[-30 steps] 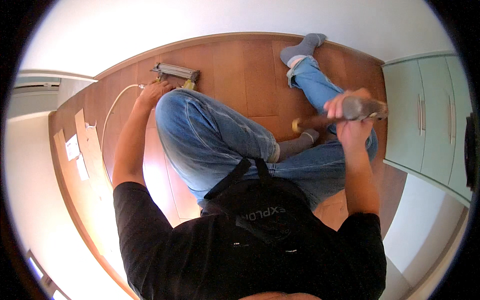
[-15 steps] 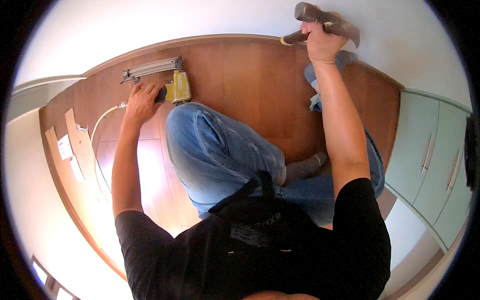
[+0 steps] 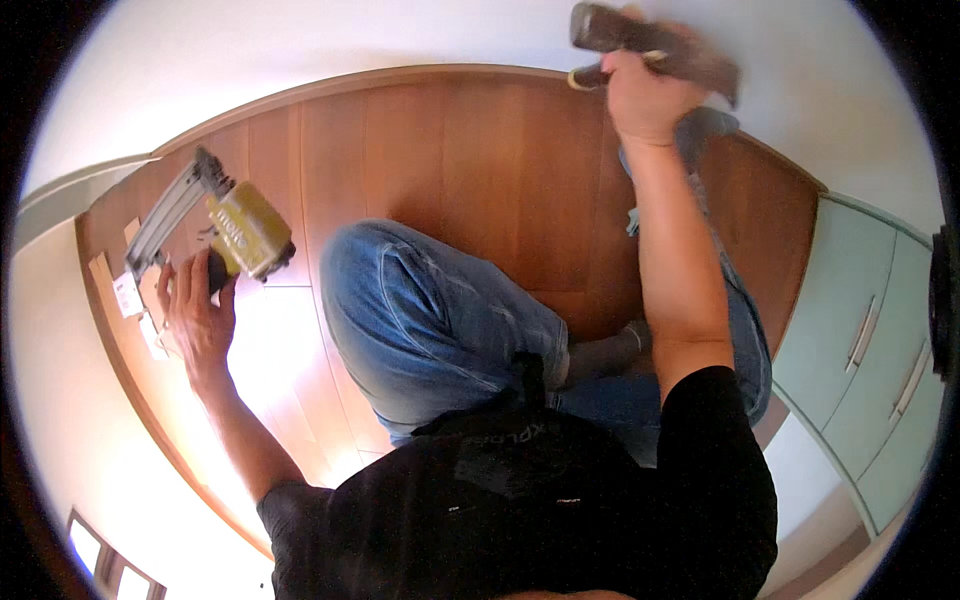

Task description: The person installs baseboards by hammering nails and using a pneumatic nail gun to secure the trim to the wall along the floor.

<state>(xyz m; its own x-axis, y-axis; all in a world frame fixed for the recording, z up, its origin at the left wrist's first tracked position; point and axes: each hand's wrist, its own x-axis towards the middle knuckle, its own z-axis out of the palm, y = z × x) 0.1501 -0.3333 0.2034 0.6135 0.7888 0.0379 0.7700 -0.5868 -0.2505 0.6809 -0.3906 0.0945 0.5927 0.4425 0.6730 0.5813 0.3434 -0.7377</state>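
Note:
My left hand [image 3: 200,310] grips the dark handle of a yellow-green nail gun [image 3: 250,230], out to the left of my bent knee. Its long grey magazine [image 3: 165,220] slants down toward the left, and the nail gun is tilted. At the upper right, my right hand [image 3: 650,95] is closed around a hammer [image 3: 600,28] with a dark, worn head. Motion blurs part of the hammer, and my fingers cover much of its handle. It is held up close to the white wall.
Brown wood flooring [image 3: 450,170] runs up to a wooden skirting strip [image 3: 480,70] along the white wall [image 3: 400,30]. Pale green cabinets [image 3: 845,310] with long handles stand at the right. Loose wood strips [image 3: 103,270] with white labels lie at the left. My jeans-clad legs [image 3: 440,300] are folded in the middle.
My left hand has swung the nail gun left and nearer to me, turning it to a steeper tilt. My right hand and the hammer have shifted only slightly.

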